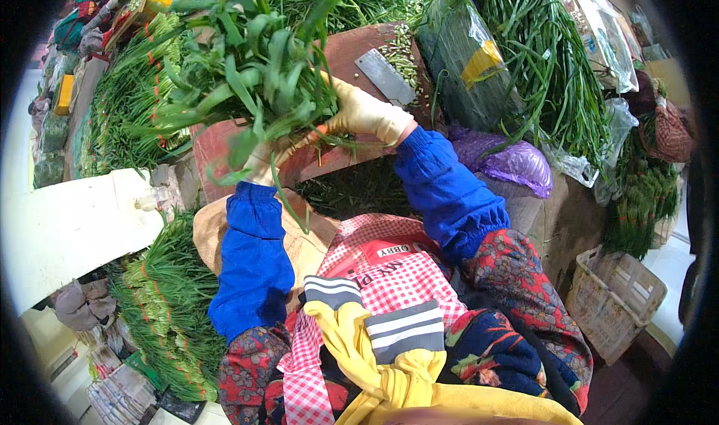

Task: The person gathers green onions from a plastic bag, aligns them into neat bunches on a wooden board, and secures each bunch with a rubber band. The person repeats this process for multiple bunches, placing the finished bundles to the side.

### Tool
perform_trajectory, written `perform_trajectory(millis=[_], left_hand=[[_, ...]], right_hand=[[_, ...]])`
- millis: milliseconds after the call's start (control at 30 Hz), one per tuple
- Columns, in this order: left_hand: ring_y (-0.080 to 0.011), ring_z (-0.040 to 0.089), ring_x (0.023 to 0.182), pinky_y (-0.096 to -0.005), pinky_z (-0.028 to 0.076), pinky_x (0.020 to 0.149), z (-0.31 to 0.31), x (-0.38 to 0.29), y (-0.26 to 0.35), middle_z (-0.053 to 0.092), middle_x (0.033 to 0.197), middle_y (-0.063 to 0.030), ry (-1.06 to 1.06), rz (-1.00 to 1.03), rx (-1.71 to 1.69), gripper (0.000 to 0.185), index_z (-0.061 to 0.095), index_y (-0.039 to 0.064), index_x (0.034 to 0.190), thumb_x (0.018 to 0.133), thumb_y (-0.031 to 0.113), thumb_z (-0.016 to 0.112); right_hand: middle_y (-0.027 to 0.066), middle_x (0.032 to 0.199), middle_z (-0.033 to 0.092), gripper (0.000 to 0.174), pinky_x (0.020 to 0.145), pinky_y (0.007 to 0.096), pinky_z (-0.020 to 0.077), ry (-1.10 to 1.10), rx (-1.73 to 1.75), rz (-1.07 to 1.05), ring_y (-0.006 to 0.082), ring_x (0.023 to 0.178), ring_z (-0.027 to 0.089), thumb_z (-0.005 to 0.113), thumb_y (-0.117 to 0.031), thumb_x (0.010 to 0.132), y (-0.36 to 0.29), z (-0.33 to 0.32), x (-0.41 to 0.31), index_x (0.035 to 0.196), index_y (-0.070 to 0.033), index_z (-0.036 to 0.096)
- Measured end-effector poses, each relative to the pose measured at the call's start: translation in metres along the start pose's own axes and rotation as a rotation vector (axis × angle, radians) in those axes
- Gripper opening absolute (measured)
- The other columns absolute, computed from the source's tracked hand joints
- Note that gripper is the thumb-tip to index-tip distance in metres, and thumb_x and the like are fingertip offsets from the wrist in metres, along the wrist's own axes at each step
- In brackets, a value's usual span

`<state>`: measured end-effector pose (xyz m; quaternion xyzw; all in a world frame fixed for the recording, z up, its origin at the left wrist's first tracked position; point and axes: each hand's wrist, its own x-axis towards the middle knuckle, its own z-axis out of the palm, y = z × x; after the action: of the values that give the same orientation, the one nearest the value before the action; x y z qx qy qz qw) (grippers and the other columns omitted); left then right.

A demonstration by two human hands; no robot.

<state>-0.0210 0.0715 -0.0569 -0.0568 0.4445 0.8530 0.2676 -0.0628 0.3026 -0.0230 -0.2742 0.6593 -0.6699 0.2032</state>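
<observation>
A loose bunch of long green vegetable leaves (264,71) is held up over a reddish-brown board (359,37), its leaf tips blurred. My right hand (365,110), in a pale glove, grips the bunch from its right side. Lower down, my left hand (264,161) wears a similar glove and holds the bunch from below, its fingers partly hidden by leaves. A reddish band (321,130) shows between the hands. On the board rests a rectangular metal blade (385,77), beside many short cut pale-green stem ends (401,54).
Green bundles tied with orange-red bands (135,93) are stacked at left, with more bundles (168,301) below. A wrapped bundle (466,65) and loose long leaves (550,71) lie at right. Nearby are a purple plastic bag (511,164), a plastic crate (612,301) and a white panel (78,228).
</observation>
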Motion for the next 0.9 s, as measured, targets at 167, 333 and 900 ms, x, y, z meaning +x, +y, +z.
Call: perform_trajectory(millis=[167,333,900], left_hand=[[-0.0389,0.056,0.125,-0.0599,0.053,0.099,0.019,-0.002,0.012,0.05,0.144,-0.018,0.061,0.19,-0.14,0.08,0.041,0.007,0.146,0.088,0.055,0.067],[-0.0148,0.06,0.117,-0.0334,0.049,0.101,0.057,-0.016,0.029,0.064,0.127,-0.0051,0.196,0.308,0.545,0.044,0.064,0.004,0.126,0.086,0.014,0.078],[-0.0346,0.058,0.121,-0.0535,0.046,0.107,0.056,-0.09,0.041,0.06,0.128,-0.021,0.084,0.368,-0.045,0.06,0.048,0.007,0.139,0.085,0.017,0.073]], right_hand=[[0.0087,0.122,0.068,0.065,0.096,0.0332,0.0485,-0.061,-0.125,0.054,0.0149,0.111,0.058,0.086,-0.018,0.078,0.001,-0.003,0.012,0.134,-0.005,0.055],[0.0065,0.11,0.073,0.045,0.084,0.0333,0.0524,-0.316,-0.113,0.198,0.0133,0.097,0.063,0.08,-0.027,0.086,-0.017,-0.011,0.029,0.121,-0.003,0.064],[0.0063,0.104,0.071,0.047,0.079,0.0325,0.0559,-0.488,0.494,0.568,0.0138,0.089,0.067,0.078,-0.029,0.088,-0.068,0.058,0.011,0.125,-0.008,0.058]])
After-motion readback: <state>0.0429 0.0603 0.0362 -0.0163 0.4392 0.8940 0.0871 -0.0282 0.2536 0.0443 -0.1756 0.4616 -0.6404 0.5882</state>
